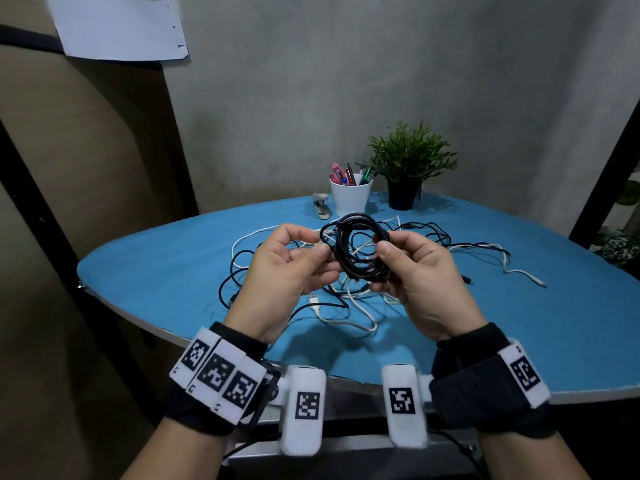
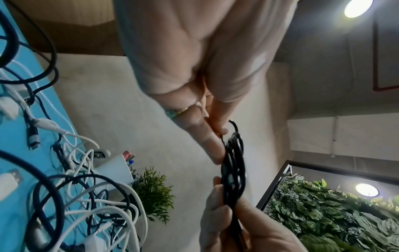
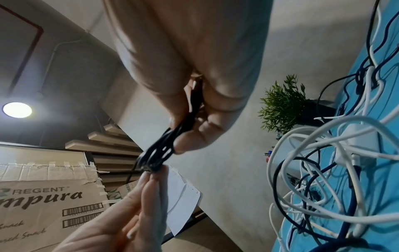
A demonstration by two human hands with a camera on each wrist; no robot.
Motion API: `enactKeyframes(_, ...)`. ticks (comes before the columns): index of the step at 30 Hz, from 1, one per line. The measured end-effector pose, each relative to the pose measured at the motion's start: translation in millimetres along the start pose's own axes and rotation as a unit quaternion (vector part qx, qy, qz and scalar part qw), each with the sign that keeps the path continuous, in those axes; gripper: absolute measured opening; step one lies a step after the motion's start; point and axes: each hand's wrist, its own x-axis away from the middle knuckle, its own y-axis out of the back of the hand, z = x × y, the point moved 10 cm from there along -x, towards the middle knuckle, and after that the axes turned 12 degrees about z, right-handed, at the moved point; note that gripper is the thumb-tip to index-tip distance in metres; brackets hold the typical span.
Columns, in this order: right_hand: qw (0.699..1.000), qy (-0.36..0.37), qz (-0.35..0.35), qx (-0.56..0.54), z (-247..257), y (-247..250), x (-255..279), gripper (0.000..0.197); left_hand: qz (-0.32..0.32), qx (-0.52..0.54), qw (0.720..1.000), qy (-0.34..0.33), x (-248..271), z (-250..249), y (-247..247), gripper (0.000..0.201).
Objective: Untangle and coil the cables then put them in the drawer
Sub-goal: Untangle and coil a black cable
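Both hands hold a coiled black cable [image 1: 356, 252] up above the blue table [image 1: 145, 265]. My left hand [image 1: 317, 243] pinches the coil's left side between thumb and fingers. On the coil's right side my right hand [image 1: 383, 255] grips the loops, thumb in front. The left wrist view shows the left hand's fingertips [image 2: 218, 131] on the edge-on coil [image 2: 234, 170]. In the right wrist view the right hand [image 3: 183, 136] clamps the coil [image 3: 159, 153]. A tangle of white and dark cables [image 1: 360, 299] lies on the table under the hands. No drawer shows in any view.
A white cup of pens [image 1: 349, 199], a potted plant [image 1: 408, 161] and a stapler [image 1: 320, 206] stand at the table's far edge. A white USB plug [image 1: 313, 298] lies near the left wrist. A black shelf frame [image 1: 602, 174] rises at the right.
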Motion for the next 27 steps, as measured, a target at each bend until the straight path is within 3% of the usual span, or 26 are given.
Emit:
enactKeyframes(12,0.998,0.006,-0.029,0.061,1.1,5.4,0.2,0.005,-0.021,-0.03,0.999,-0.006,2.7,3.0,-2.9,0.03)
enactKeyframes(16,0.996,-0.011,-0.01,0.09,-1.2,0.9,1.9,0.008,-0.053,-0.016,0.998,-0.021,3.0,4.2,1.8,0.025)
enactKeyframes(22,0.998,0.018,-0.028,0.057,6.5,-2.0,1.7,0.011,-0.082,-0.09,0.992,-0.034,5.6,4.7,1.4,0.021)
enactKeyframes(27,0.997,0.022,-0.028,0.065,5.5,-3.8,0.6,0.014,-0.085,-0.11,0.99,-0.013,3.2,10.7,2.4,0.025)
